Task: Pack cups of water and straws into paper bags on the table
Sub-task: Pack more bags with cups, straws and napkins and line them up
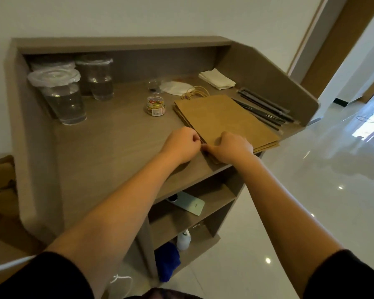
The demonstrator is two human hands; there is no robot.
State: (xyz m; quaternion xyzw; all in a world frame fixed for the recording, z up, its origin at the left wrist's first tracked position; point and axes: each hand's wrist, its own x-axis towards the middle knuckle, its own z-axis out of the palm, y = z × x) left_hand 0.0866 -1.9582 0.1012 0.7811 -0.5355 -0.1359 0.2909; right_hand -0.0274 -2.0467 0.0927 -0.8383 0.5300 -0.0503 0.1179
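A flat stack of brown paper bags (222, 117) with twine handles lies at the right of the desk (108, 147). My left hand (180, 143) and my right hand (231, 148) both pinch the near corner of the stack, fingers curled at its edge. Several lidded clear cups of water (64, 98) stand at the back left, one further cup (100, 78) behind them. Dark wrapped straws (266, 108) lie along the right wall of the desk, beside the bags.
A small jar of coloured clips (156, 105) stands mid-desk. A white mask (175, 87) and folded napkins (216, 79) lie at the back right. Raised walls rim the desk on three sides. Lower shelves hold a phone (189, 203), a bottle and blue cloth.
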